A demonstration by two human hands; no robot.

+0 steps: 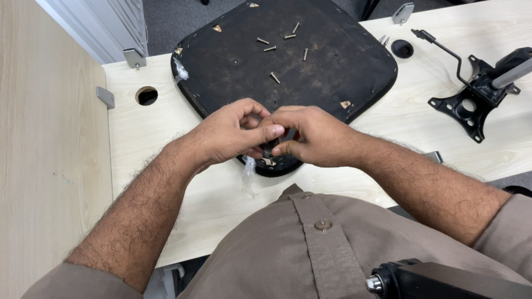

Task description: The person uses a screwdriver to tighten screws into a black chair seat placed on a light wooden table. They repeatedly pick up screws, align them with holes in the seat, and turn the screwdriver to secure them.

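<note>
Screws [274, 77] are scattered on the black seat pad [336, 66] on the worktop [522, 140]. Left hand [229, 133] and right hand [316, 137] are pressed together, pinching something small and hidden. Screws look tiny, hard, slippery; best gripped by fingertips.

Bright, even overhead light; soft shadows under hands [277, 135] on table [522, 140]. Sharp focus throughout. Slight wide-angle stretch at edges. No glare.
</note>
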